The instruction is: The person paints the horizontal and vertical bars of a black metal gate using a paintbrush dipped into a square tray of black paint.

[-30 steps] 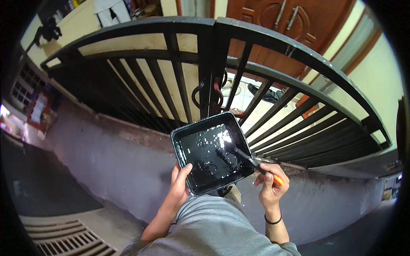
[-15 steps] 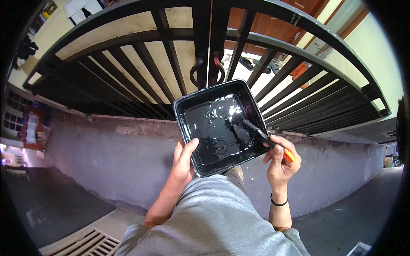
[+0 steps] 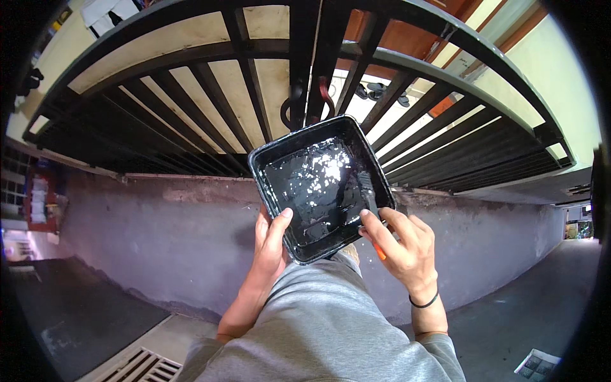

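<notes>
A square black tray [image 3: 267,167] with glossy black paint [image 3: 305,197] in it is held tilted in front of my body. My left hand [image 3: 272,239] grips its left side, thumb over the rim and fingers behind. At the tray's lower right corner, my right hand [image 3: 404,248] is closed round a paintbrush [image 3: 380,252] whose orange handle end sticks out below the fingers. Its dark paint-covered head lies inside the tray along the right wall, hard to tell from the black paint. My right fingers cover most of the handle.
A black metal gate [image 3: 248,95] with slanting bars stands close ahead, and its two loop handles are just beyond the tray. Behind it, dark sandals [image 3: 375,91] lie on a light floor. A slatted white grate [image 3: 141,366] is at lower left, a patterned tile piece [image 3: 538,364] at lower right.
My right hand has turned over and shifted left, tipping the brush more upright, with its head now against the tray's right wall. The tray has moved slightly left.
</notes>
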Demonstrator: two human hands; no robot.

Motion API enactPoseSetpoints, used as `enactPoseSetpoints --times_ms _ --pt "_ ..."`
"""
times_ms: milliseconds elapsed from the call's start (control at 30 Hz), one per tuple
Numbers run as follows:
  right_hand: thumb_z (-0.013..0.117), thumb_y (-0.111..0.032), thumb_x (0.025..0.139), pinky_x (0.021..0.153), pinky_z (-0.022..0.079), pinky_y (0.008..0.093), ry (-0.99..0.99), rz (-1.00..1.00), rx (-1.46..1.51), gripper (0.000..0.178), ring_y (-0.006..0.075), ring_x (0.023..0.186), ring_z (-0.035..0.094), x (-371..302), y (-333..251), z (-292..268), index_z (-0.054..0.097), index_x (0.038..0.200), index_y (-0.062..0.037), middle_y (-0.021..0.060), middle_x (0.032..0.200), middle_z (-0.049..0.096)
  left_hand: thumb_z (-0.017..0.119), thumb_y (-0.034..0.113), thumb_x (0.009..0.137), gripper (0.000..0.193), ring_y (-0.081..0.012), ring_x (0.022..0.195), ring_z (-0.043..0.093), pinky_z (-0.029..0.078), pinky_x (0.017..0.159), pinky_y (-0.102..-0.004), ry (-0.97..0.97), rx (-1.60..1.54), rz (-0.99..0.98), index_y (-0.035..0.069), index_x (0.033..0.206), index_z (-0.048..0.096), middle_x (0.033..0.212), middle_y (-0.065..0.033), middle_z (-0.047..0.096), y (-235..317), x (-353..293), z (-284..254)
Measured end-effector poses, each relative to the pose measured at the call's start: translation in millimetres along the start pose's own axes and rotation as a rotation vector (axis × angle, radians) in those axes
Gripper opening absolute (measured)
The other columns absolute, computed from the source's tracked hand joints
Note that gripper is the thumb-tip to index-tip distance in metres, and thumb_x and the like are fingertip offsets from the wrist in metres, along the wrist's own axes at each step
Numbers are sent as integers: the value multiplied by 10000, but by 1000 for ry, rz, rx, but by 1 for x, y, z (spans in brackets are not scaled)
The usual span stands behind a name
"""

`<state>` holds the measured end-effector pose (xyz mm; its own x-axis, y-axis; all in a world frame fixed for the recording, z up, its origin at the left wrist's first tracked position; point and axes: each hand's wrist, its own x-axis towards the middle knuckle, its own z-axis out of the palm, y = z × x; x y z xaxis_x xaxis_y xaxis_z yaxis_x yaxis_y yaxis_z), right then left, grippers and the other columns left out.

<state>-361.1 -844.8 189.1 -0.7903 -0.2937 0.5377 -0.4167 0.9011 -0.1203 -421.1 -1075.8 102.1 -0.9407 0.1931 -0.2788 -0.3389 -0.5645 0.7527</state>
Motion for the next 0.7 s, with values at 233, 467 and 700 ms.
enactPoseSetpoints --times_ms 233,467,700 --pt "782 -144 843 552 437 265 -172 -17 -56 381 118 628 577 -4 1 -31 732 1220 -174 49 1067 680 581 109 1051 424 -180 1239 602 476 1082 -351 -9 -17 -30 21 1454 487 1353 -95 618 12 2 -13" --pt "794 -56 894 635 593 305 196 142 355 255 167 738 715 9 16 -19 754 1147 -66 93 1064 706 593 121 1035 415 -188 1211 625 511 1055 -366 4 -58 -2 26 1431 510 1351 -95 629 13 6 -30" --pt "606 -115 1079 568 514 194 787 320 803 274 80 683 661 84 62 -4 656 1299 41 146 1100 717 626 216 1019 439 -220 1156 681 572 995 -393 34 9 17 15 1403 554 1301 -117 679 20 5 -25"
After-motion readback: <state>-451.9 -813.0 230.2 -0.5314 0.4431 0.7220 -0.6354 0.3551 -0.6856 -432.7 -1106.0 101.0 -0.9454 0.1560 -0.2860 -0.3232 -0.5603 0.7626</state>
